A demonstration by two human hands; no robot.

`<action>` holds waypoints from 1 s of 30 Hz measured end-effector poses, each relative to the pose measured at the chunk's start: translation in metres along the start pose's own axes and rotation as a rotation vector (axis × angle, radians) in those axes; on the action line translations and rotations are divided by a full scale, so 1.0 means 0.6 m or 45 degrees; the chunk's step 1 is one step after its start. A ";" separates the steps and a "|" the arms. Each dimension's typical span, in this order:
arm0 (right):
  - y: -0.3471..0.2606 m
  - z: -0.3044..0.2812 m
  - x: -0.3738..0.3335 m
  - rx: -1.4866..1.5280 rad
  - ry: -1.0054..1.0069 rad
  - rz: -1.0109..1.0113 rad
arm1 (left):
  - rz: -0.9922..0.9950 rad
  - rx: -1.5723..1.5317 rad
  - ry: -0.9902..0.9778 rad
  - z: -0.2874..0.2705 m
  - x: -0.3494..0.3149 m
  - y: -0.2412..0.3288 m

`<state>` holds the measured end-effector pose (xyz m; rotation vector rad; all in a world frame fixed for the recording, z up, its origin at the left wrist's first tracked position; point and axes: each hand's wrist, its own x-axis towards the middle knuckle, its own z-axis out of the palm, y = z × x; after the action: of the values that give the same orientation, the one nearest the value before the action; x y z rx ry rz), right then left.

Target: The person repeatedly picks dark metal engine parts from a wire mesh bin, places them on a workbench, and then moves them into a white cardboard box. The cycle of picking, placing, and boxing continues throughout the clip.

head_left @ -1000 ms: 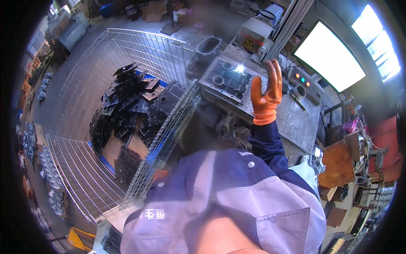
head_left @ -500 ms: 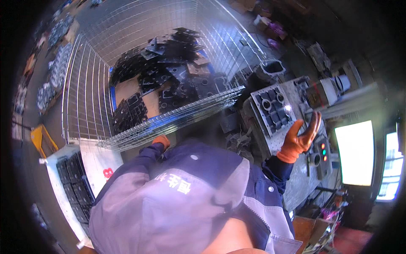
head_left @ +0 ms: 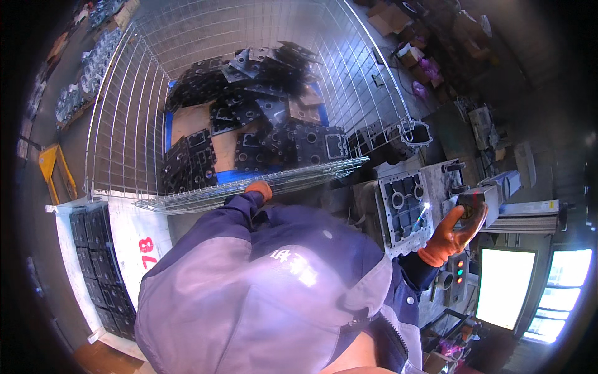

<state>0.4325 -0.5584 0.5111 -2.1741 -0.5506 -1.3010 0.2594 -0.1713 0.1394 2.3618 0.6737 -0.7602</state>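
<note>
My right hand (head_left: 451, 230), in an orange glove, is raised with its fingers spread beside the grey machine head (head_left: 492, 193). It holds nothing. A bright spark shows on the grey metal casting (head_left: 402, 209) lying on the machine bed just left of that hand. My left hand (head_left: 258, 187), also in an orange glove, rests at the near rim of the wire mesh cage (head_left: 249, 187); my blue-grey jacket hides most of it. Several dark castings (head_left: 261, 124) are piled inside the cage.
A lit screen (head_left: 504, 287) and a panel with coloured buttons (head_left: 460, 274) stand right of the machine. Black trays (head_left: 93, 262) are stacked at the left beside a white board. A yellow stand (head_left: 53, 168) and cardboard boxes (head_left: 398, 19) lie beyond the cage.
The view has swung, bringing the cage to the centre. My right hand has dropped from high over the casting to beside the machine head. My left hand stays at the cage rim.
</note>
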 end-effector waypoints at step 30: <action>0.070 -0.003 -0.096 -0.359 0.117 0.497 | 0.525 0.289 -0.215 -0.052 0.274 0.154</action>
<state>0.4302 -0.5960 0.4506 -2.2792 0.1013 -1.3087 0.4436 -0.1707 0.0879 2.4835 0.0231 -0.8687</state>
